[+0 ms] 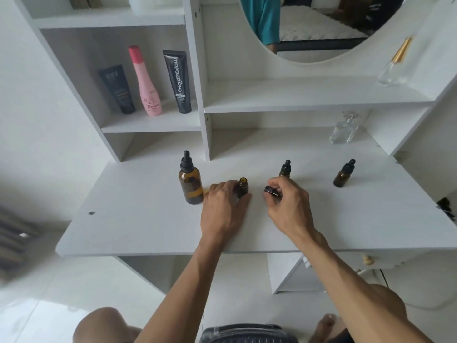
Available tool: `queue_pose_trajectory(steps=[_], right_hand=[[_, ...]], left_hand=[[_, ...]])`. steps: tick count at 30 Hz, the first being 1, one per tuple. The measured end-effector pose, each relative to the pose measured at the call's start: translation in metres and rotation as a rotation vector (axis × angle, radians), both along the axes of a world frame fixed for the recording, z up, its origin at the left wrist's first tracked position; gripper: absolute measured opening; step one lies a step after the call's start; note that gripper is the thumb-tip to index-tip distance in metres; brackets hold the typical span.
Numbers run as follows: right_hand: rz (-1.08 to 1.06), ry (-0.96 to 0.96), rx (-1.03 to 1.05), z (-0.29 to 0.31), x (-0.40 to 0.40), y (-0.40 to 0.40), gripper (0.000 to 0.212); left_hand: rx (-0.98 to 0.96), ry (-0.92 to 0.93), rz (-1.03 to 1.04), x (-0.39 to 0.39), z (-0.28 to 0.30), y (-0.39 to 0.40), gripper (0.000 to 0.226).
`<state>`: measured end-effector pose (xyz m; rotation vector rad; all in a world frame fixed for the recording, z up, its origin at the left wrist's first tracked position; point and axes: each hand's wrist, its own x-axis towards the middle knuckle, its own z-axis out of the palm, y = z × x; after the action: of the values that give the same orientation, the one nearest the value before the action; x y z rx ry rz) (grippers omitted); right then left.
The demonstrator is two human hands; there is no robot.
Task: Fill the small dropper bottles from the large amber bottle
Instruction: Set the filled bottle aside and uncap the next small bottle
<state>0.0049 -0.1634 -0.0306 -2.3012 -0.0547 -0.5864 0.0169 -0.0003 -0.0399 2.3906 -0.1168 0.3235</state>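
The large amber bottle (190,184) stands capped with a black dropper on the white tabletop (138,219), left of centre. Just right of it, my left hand (222,206) grips a small amber bottle (243,186) whose neck is uncapped. My right hand (288,204) holds that bottle's black dropper cap (271,191) a little to the right, tilted sideways. Behind my right hand stands a second small dropper bottle (285,169), capped and partly hidden. A third capped small bottle (343,174) stands farther right.
A clear glass perfume bottle (345,129) stands at the back right under the shelf. Another glass bottle with a gold cap (394,65) is on the upper shelf. Three cosmetic containers (148,82) stand in the left cubby. A round mirror (316,26) hangs above.
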Motion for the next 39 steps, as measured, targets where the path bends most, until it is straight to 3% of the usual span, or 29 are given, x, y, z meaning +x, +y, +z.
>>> queue_pose_trajectory(steps=[24,28,32,36,39], right_hand=[[0.002,0.036,-0.002,-0.002,-0.005,-0.002,0.045],[-0.019,-0.085,0.008,0.0,-0.018,-0.001,0.046],[-0.025,-0.233,0.053,0.015,-0.026,0.008,0.033],[0.074,-0.262,0.091,0.051,-0.019,0.029,0.023],[0.18,-0.195,0.134,0.074,-0.005,0.055,0.02]], left_hand=[[0.006,-0.028,-0.015,-0.004,0.003,0.0,0.029],[-0.036,0.006,0.0,-0.008,0.008,0.001,0.035],[-0.077,0.055,0.03,-0.016,0.011,0.003,0.047],[-0.074,0.045,0.066,-0.031,0.006,0.011,0.037],[-0.189,-0.101,0.182,-0.045,0.006,0.02,0.016]])
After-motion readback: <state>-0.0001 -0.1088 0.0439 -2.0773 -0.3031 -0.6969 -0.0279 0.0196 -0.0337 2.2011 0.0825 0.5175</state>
